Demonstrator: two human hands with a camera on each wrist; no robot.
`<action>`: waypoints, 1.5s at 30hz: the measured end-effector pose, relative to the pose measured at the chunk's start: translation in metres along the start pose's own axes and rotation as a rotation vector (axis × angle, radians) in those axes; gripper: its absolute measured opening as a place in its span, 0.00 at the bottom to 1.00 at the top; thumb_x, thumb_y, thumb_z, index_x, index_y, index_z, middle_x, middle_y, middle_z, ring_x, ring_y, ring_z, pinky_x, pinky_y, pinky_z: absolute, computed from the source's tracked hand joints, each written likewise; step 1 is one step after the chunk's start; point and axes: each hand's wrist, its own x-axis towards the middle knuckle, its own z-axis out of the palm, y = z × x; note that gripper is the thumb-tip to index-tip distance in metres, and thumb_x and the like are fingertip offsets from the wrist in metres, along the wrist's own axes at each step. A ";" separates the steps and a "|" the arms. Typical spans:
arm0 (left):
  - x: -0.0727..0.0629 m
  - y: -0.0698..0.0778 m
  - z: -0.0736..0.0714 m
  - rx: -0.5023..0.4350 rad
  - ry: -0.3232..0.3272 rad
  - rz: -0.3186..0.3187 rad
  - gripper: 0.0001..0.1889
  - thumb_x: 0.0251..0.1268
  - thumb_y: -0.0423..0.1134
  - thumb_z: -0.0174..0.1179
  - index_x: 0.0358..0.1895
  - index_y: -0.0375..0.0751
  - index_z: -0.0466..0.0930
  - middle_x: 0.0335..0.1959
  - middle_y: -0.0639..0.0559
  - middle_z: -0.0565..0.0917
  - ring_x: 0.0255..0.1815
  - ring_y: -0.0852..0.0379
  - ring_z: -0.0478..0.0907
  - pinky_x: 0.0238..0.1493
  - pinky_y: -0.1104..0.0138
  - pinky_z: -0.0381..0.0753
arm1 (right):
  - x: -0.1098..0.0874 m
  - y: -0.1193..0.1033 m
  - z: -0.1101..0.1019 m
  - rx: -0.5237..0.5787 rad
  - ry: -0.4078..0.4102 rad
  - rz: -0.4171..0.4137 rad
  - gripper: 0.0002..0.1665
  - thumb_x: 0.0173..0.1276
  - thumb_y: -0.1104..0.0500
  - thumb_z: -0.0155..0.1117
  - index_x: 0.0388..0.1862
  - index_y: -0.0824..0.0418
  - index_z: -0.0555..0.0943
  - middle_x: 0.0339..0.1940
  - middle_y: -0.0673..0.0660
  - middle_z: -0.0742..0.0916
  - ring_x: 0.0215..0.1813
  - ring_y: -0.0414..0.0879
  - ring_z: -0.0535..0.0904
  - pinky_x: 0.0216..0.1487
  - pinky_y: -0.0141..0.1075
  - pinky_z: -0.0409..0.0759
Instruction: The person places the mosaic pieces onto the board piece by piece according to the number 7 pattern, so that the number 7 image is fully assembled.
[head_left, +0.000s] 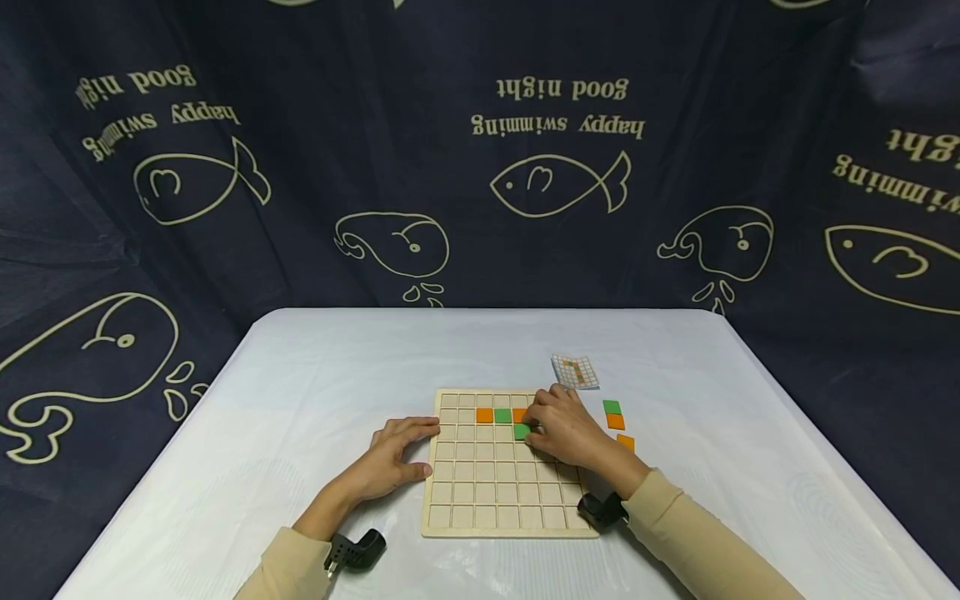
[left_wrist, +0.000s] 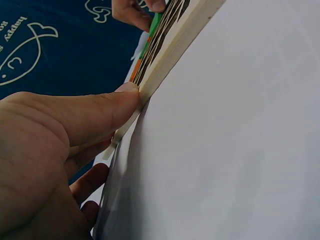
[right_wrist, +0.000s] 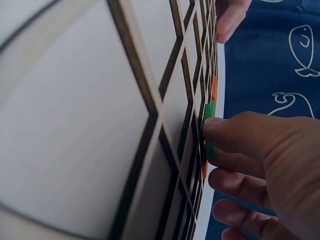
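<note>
A square wooden grid board (head_left: 483, 472) lies on the white table. My left hand (head_left: 386, 460) rests at its left edge, thumb tip and fingertips touching the wood, fingers fairly straight. Over the board's upper right part, my right hand (head_left: 566, 429) pinches a green square tile (head_left: 521, 432) between thumb and index finger; in the right wrist view this green tile (right_wrist: 210, 147) looks slightly tilted against the grid. Just above it in the head view runs a row: an orange tile (head_left: 484, 415), a green tile (head_left: 502, 415) and another orange tile (head_left: 519, 414), partly covered by my fingers.
Beyond the board's far right corner lies a card (head_left: 575, 372) printed with a coloured grid pattern. Right of the board are a loose green tile (head_left: 612, 407), an orange tile (head_left: 615, 422) touching it, and another orange tile (head_left: 626, 442) partly behind my right wrist.
</note>
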 end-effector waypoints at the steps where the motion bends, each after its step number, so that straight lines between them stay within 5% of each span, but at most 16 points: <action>1: 0.000 0.000 0.000 -0.001 -0.001 -0.001 0.30 0.56 0.41 0.65 0.64 0.43 0.71 0.70 0.52 0.66 0.69 0.47 0.56 0.62 0.47 0.50 | 0.000 0.000 0.000 -0.001 0.001 0.000 0.12 0.54 0.49 0.72 0.37 0.51 0.85 0.32 0.47 0.79 0.35 0.41 0.63 0.40 0.38 0.58; 24: 0.000 0.000 0.000 -0.005 0.000 -0.011 0.30 0.55 0.41 0.66 0.64 0.43 0.71 0.70 0.53 0.66 0.69 0.48 0.56 0.63 0.47 0.51 | -0.002 0.002 -0.002 0.021 0.061 0.001 0.12 0.53 0.51 0.73 0.37 0.51 0.86 0.32 0.48 0.80 0.34 0.41 0.61 0.39 0.37 0.57; 45: 0.000 0.001 0.000 -0.015 -0.005 -0.013 0.30 0.56 0.41 0.65 0.64 0.42 0.71 0.70 0.52 0.66 0.69 0.47 0.56 0.63 0.47 0.50 | -0.019 0.015 -0.021 0.069 0.071 0.148 0.16 0.55 0.52 0.72 0.43 0.54 0.85 0.39 0.49 0.81 0.42 0.45 0.69 0.45 0.44 0.63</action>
